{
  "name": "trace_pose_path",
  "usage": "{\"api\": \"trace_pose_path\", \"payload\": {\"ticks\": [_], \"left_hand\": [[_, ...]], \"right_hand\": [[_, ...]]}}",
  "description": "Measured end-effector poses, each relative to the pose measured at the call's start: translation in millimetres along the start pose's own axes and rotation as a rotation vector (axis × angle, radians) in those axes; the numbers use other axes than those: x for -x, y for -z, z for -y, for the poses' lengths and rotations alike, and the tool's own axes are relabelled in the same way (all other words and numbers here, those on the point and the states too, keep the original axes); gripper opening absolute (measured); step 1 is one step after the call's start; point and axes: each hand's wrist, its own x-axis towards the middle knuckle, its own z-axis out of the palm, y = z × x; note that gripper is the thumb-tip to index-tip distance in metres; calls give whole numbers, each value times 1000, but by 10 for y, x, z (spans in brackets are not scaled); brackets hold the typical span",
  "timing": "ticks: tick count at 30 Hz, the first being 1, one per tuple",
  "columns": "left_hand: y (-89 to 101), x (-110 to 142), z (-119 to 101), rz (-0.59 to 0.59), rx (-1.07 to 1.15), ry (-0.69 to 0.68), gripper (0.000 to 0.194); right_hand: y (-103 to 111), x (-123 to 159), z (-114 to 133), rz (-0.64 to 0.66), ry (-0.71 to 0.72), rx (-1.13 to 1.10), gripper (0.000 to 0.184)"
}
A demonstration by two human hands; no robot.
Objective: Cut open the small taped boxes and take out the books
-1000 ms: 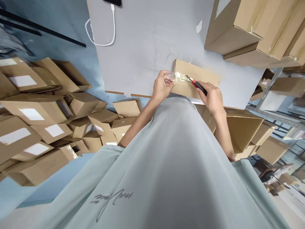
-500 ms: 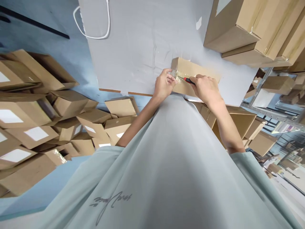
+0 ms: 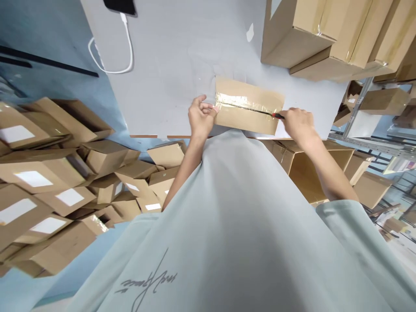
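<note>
Near the front edge of the grey table (image 3: 162,99), as my head-camera feed shows it, the small cardboard box (image 3: 243,118) lies flat, its taped face up, just in front of the wearer's body. I see the right hand (image 3: 298,125) closed around a red-and-black cutter (image 3: 277,115), now at the box's right end. Half a second ago its tip was at the opposite end, close beside the left hand (image 3: 201,118), so the right hand has drawn well away to the right. A thin dark line now runs along the shiny tape (image 3: 240,101), reaching to the cutter; how much of it is blade and how much a slit, I cannot tell.

The left hand has stayed by the box's left end, thumb touching the corner and fingers loosely curled; whether it pinches anything, I cannot make out.

Across my picture the box sits farther left than before. At the top edge a black phone (image 3: 120,6), out of frame half a second ago, shows again, with its white cable (image 3: 130,54) looping over the table's side. Larger boxes (image 3: 299,48) stand at the upper right, and a heap of labelled cartons (image 3: 55,167) fills the left.
</note>
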Motion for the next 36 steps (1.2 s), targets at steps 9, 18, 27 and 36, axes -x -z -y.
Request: {"api": "trace_pose_path", "payload": {"ticks": [9, 18, 27, 36], "left_hand": [[61, 12, -164, -5, -160, -86, 62], [-86, 275, -524, -173, -515, -76, 33], [-481, 321, -249, -415, -295, 13, 49], [-635, 380, -44, -611, -201, 45, 44]], "right_hand": [[-917, -139, -1439, -16, -246, -254, 41], [-2073, -945, -908, -152, -358, -687, 59], [-1279, -510, -535, -214, 163, -795, 67], [-877, -536, -410, -94, 272, -528, 84]]}}
